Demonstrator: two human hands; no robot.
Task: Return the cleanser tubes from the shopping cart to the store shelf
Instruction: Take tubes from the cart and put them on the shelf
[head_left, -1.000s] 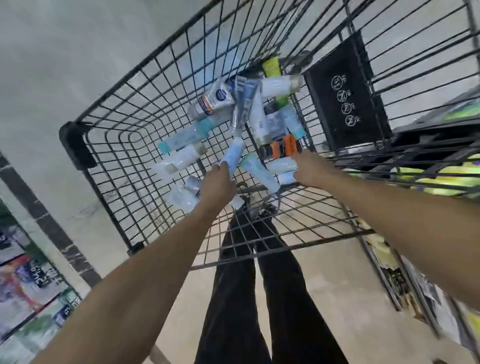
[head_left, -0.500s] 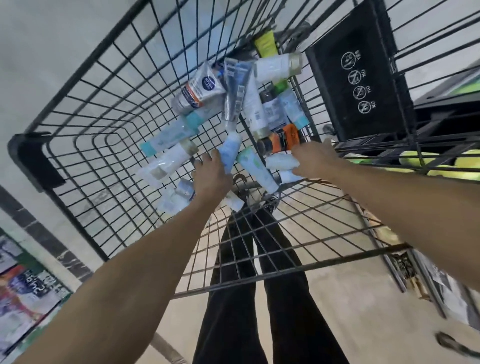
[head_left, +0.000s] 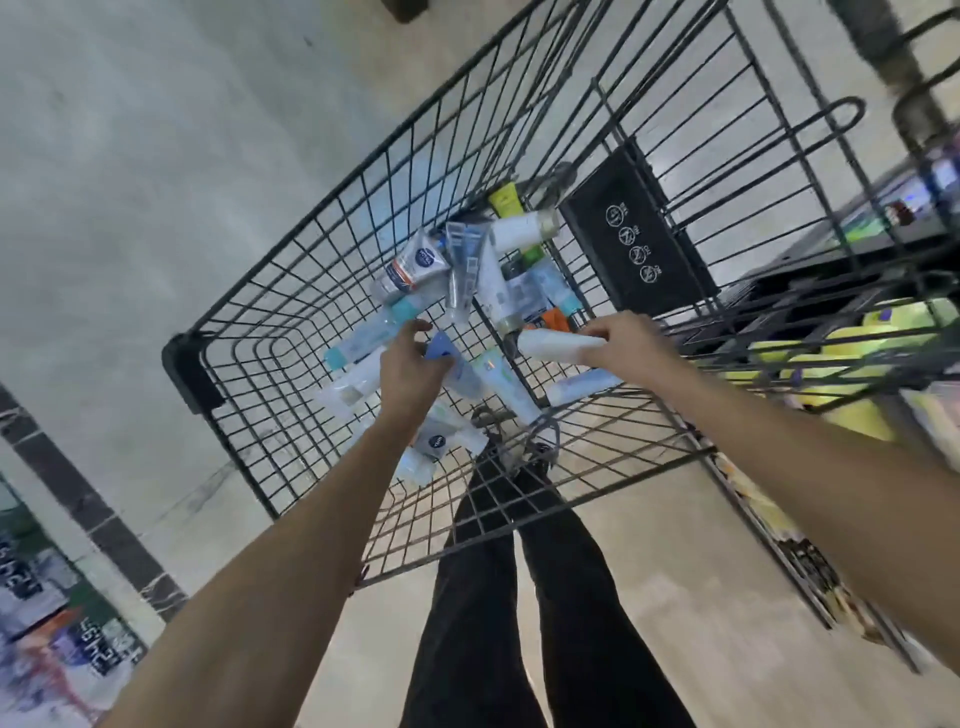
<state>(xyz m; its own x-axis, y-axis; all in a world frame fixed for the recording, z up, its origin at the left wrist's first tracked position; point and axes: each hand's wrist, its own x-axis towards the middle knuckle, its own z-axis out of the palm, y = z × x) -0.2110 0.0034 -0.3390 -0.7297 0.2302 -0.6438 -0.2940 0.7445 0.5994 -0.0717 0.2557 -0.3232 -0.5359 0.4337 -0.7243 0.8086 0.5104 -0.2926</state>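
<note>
Several cleanser tubes lie in a heap on the floor of the black wire shopping cart (head_left: 249, 306). My left hand (head_left: 410, 366) grips a light blue tube (head_left: 441, 349) just above the heap. My right hand (head_left: 626, 345) holds a white tube (head_left: 553, 345) by one end, lifted a little above the others. Among the tubes still lying there are a white and blue one with an orange band (head_left: 413, 265), a clear grey one (head_left: 465, 267), a teal-capped one (head_left: 363, 338) and a yellow-green one (head_left: 505, 200).
A black plastic panel with white icons (head_left: 639, 244) forms the cart's child seat flap. Store shelves (head_left: 841, 358) with yellow packs stand at the right, behind the cart wall. More packaged goods (head_left: 47, 639) show at the lower left. My legs in black trousers (head_left: 519, 597) stand below the cart.
Both hands have closed on tubes and raised them: the left took the light blue tube, the right lifted the white one. The camera view has shifted, so the cart sits differently in frame.
</note>
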